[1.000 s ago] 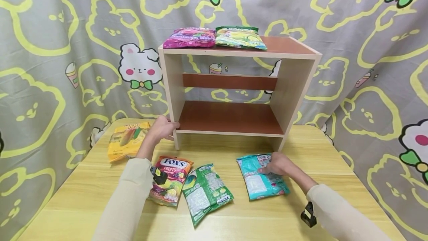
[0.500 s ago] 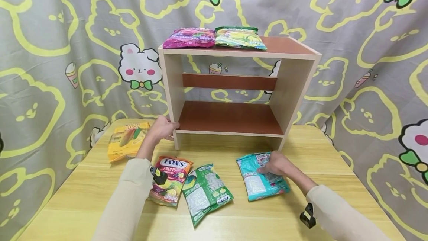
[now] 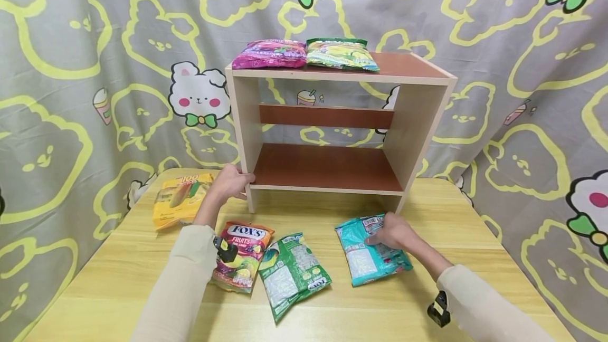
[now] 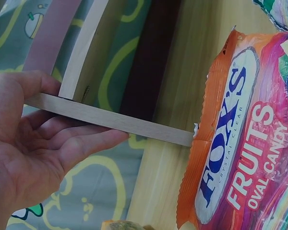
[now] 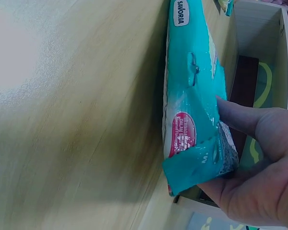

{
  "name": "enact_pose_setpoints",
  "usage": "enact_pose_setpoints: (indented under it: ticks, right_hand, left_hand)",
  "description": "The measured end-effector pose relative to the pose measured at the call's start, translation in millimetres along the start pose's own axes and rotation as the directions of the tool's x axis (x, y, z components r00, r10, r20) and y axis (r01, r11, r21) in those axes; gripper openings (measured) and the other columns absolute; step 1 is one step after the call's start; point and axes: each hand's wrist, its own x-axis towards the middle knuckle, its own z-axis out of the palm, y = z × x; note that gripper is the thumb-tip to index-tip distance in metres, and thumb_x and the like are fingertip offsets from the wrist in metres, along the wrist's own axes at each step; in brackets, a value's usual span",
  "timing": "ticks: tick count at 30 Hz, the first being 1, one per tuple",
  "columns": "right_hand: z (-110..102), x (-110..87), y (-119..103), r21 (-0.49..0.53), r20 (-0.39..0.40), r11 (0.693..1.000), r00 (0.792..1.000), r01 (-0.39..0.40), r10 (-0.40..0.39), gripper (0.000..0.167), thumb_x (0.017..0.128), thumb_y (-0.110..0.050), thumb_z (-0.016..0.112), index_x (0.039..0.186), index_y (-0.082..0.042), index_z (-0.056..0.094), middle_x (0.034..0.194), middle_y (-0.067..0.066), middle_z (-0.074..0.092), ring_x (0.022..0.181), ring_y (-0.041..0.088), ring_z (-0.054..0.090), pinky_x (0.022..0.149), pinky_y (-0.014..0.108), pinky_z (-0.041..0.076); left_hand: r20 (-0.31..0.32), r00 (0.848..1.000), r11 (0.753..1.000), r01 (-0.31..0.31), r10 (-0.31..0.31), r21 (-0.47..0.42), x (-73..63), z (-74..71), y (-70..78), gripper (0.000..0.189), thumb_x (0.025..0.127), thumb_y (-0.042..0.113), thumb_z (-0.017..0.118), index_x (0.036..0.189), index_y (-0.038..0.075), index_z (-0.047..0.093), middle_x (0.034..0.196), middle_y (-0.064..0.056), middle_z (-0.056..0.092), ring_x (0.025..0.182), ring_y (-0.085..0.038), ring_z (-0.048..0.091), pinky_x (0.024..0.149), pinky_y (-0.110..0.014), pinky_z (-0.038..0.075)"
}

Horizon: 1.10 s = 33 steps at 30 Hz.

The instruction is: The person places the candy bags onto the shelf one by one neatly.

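My left hand (image 3: 231,180) grips the left side panel of a small wooden shelf unit (image 3: 328,188) at the height of its lower board. In the left wrist view, the thumb lies on one side of the panel edge (image 4: 110,118) and the fingers on the other. My right hand (image 3: 395,232) holds a teal candy bag (image 3: 363,257) by its right part, in front of the shelf's right leg. The right wrist view shows the thumb on one face of the bag; the fingertips are hidden behind it.
A Fox's fruits candy bag (image 3: 243,263) and a green bag (image 3: 294,273) lie on the table (image 3: 370,315) before the shelf. Back left lies a yellow bag (image 3: 178,199). On the shelf top sit a purple bag (image 3: 271,54) and a yellow-green bag (image 3: 339,54). A patterned curtain (image 3: 142,41) hangs behind.
The teal bag has shifted and tilted very slightly in the right hand. My left hand, the shelf and the other bags have stayed put.
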Motion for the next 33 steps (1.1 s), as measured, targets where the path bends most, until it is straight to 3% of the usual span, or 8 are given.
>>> enact_pose_setpoints:
  ticks: [6, 13, 22, 25, 30, 33]
  right_hand:
    - [1, 1.4, 1, 0.009, -0.008, 1.000, 1.000, -0.008, 0.008, 0.052, 0.077, -0.032, 0.087, 0.096, 0.007, 0.059, 0.079, 0.011, 0.054, 0.070, 0.022, 0.052, 0.057, 0.028, 0.040]
    - [1, 1.1, 2, 0.020, -0.021, 1.000, 1.000, 0.007, -0.006, 0.046, 0.077, -0.032, 0.088, 0.086, 0.003, 0.060, 0.073, 0.009, 0.050, 0.066, 0.021, 0.049, 0.055, 0.028, 0.037]
    - [-2, 2.0, 2, 0.016, -0.035, 0.999, 0.999, 0.043, -0.042, 0.044, 0.075, -0.031, 0.089, 0.085, 0.003, 0.062, 0.073, 0.008, 0.050, 0.066, 0.021, 0.049, 0.055, 0.028, 0.038]
    - [-7, 1.6, 0, 0.002, -0.037, 0.998, 0.997, 0.067, -0.067, 0.048, 0.075, -0.028, 0.088, 0.097, 0.009, 0.066, 0.079, 0.011, 0.056, 0.070, 0.023, 0.052, 0.058, 0.030, 0.043]
    - [-21, 1.6, -6, -0.041, -0.036, 0.993, 0.993, 0.110, -0.112, 0.070, 0.074, -0.020, 0.084, 0.127, 0.019, 0.058, 0.110, 0.027, 0.068, 0.083, 0.027, 0.060, 0.074, 0.039, 0.057]
    - [-28, 1.1, -9, -0.050, -0.039, 0.990, 0.991, 0.130, -0.132, 0.049, 0.074, -0.014, 0.079, 0.114, 0.013, 0.067, 0.095, 0.021, 0.067, 0.075, 0.025, 0.058, 0.066, 0.035, 0.054]
  left_hand:
    - [0.003, 1.000, 1.000, 0.001, -0.001, -0.008, -0.3, 0.2, -0.6, 0.042, 0.099, 0.024, 0.058, 0.129, -0.006, 0.059, 0.127, -0.025, 0.062, 0.113, -0.039, 0.065, 0.078, -0.039, 0.064]
    - [-0.002, 1.000, 1.000, 0.000, 0.000, -0.002, -2.0, 0.4, 0.2, 0.040, 0.099, 0.024, 0.058, 0.125, -0.006, 0.061, 0.125, -0.025, 0.062, 0.111, -0.037, 0.064, 0.078, -0.038, 0.064]
    - [0.001, 1.000, 1.000, 0.002, -0.002, 0.001, -2.4, -0.1, 1.2, 0.038, 0.099, 0.024, 0.057, 0.121, -0.006, 0.063, 0.122, -0.024, 0.063, 0.108, -0.037, 0.065, 0.077, -0.038, 0.064]
    - [0.000, 1.000, 1.000, 0.001, -0.001, 0.002, -2.2, -0.1, 0.3, 0.038, 0.099, 0.024, 0.058, 0.120, -0.006, 0.064, 0.123, -0.024, 0.063, 0.110, -0.038, 0.065, 0.077, -0.039, 0.064]
    - [0.002, 1.000, 1.000, -0.002, 0.002, 0.003, -1.2, -0.2, -0.6, 0.036, 0.099, 0.024, 0.058, 0.119, -0.006, 0.065, 0.120, -0.024, 0.063, 0.112, -0.038, 0.065, 0.078, -0.039, 0.064]
    - [0.000, 1.000, 1.000, -0.006, 0.006, 0.000, -0.9, -0.7, -0.3, 0.036, 0.099, 0.024, 0.058, 0.118, -0.005, 0.065, 0.117, -0.023, 0.063, 0.110, -0.037, 0.066, 0.078, -0.039, 0.064]
